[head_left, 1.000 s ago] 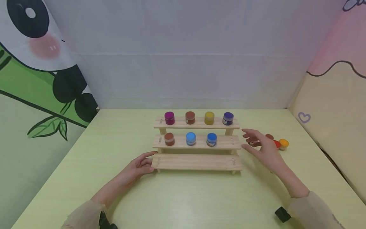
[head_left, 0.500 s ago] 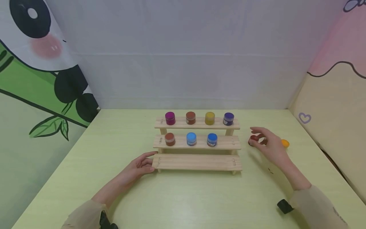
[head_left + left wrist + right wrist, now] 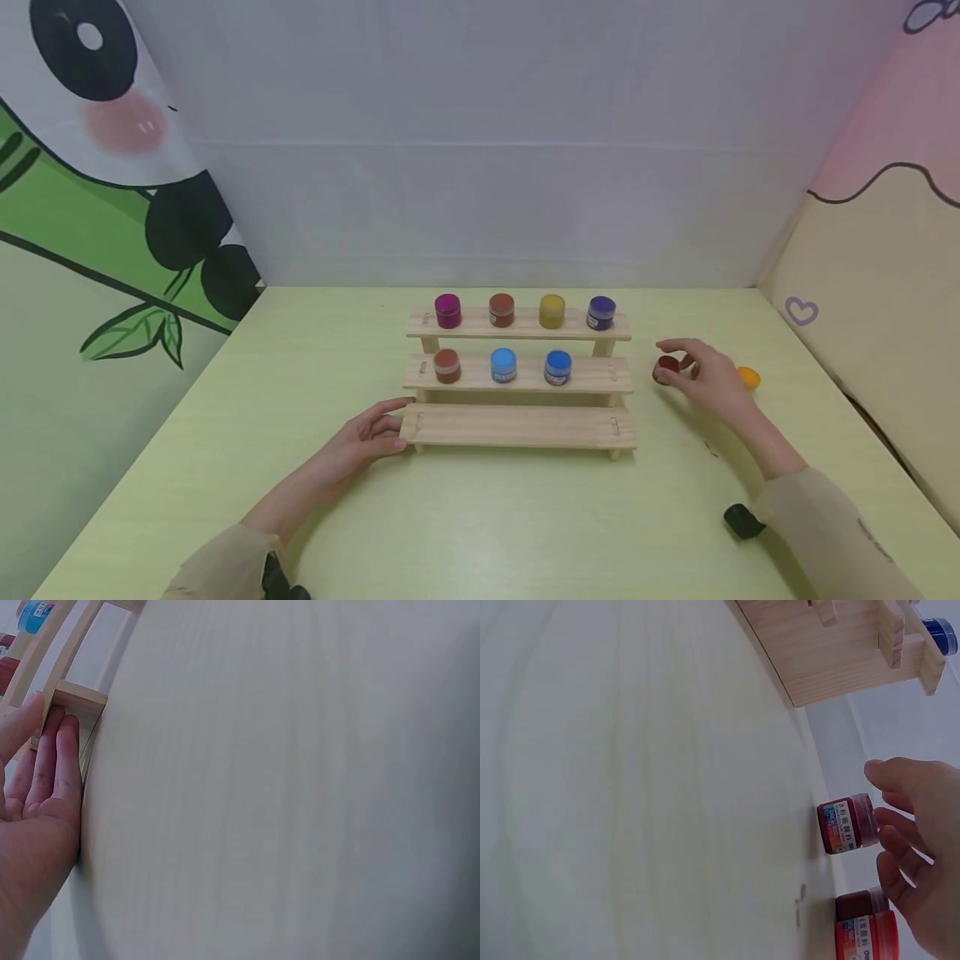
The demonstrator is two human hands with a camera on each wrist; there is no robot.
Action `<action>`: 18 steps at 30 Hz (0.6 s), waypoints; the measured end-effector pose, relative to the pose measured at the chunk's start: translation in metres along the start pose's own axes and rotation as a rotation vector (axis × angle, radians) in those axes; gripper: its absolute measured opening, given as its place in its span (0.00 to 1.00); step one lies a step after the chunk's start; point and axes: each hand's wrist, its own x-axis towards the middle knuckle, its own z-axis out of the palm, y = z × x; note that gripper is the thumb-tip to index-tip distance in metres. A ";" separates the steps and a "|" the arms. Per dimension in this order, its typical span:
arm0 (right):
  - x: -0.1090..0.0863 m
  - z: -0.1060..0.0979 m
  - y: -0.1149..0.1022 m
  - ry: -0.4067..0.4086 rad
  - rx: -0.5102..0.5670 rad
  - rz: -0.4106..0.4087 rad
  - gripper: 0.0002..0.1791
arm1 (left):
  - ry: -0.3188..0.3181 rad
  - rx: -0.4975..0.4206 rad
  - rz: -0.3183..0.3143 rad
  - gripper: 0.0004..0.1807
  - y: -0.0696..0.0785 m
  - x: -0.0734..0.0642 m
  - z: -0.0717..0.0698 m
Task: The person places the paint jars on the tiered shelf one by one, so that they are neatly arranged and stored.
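We find the left hand (image 3: 360, 437), fingers extended, touching the pale wooden three-tier rack (image 3: 517, 427); to its right, the right hand (image 3: 708, 379), loosely spread, surrounds a dark-red round plastic jar (image 3: 847, 823). We judge this pickup, needing a pinch next.

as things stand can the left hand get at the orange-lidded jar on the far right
Probably not from there: the left hand is at the left end of the wooden rack, and both the rack and the right hand lie between it and the orange-lidded jar.
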 end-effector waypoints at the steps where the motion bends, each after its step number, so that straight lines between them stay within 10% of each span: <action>1: 0.000 0.000 0.002 -0.015 -0.002 0.009 0.24 | -0.001 0.000 0.001 0.39 0.000 0.000 0.000; 18: 0.002 0.001 0.014 -0.095 -0.018 0.029 0.25 | 0.005 0.002 -0.015 0.39 0.002 -0.001 0.001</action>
